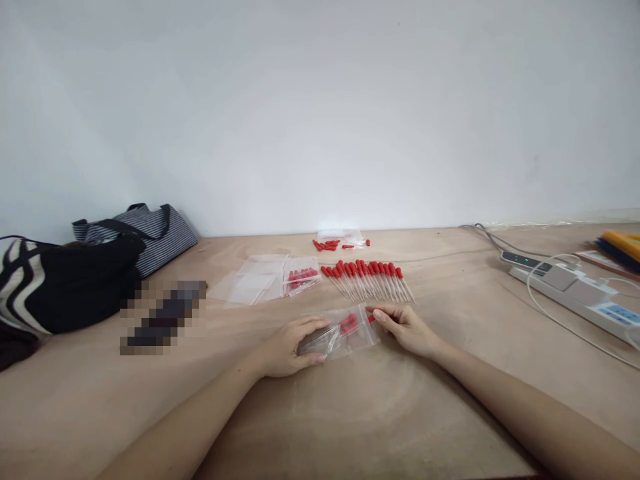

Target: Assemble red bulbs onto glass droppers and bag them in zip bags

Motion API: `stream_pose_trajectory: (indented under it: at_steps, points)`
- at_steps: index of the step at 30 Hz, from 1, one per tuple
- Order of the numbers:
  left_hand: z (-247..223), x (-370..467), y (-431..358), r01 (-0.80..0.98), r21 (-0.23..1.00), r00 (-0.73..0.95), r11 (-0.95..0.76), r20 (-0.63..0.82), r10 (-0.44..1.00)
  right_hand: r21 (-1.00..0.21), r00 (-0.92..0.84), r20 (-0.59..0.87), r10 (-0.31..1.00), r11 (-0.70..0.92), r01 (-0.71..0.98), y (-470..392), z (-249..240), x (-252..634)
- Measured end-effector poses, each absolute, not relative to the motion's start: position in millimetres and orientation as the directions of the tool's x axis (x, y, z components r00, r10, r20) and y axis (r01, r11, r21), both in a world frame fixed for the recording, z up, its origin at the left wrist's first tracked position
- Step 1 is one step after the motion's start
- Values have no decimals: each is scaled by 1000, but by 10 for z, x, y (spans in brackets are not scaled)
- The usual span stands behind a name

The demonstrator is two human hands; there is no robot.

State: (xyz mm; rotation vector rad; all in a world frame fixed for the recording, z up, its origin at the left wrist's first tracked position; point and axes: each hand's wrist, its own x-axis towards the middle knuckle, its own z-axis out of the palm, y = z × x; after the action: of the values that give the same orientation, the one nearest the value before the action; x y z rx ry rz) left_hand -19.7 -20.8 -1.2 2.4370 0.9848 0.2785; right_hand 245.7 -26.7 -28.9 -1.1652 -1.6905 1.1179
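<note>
A clear zip bag lies on the table in front of me with several red-bulbed droppers inside. Around its left end curves my left hand, thumb on the near side and fingers on the far side. My right hand is at the bag's right, open end, thumb and fingertips pinched on a dropper whose red bulb shows at the bag's mouth. The rest of that dropper is hard to make out through the plastic. Just beyond the hands, a row of droppers lies with red bulbs pointing away.
A filled zip bag lies beside several flat bags at back left. Loose red bulbs lie near the wall. A striped bag, black cloth bag and blurred dark object are left; a power strip with cables is right.
</note>
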Motion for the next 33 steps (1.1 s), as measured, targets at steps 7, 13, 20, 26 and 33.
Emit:
stream_pose_trajectory:
  at_steps: [7,13,20,26,33]
  points:
    - [-25,-202,-209,577,515,726,-635,35,687,-975,-367,111,924,172,138,-253,-342,2469]
    - [-37,-209,-196,580,508,728,-637,27,685,-983,-450,37,892,114,146,-194,-331,2426]
    - [-36,-205,-207,575,520,723,-632,39,690,-972,-412,51,910,141,190,-139,-371,2361]
    - [-37,-200,-205,551,540,725,-636,67,686,-933,-219,141,965,204,296,-190,-405,2181]
    - [-13,-191,-215,549,546,731,-634,55,680,-923,-373,-5,928,139,358,-63,-285,2394]
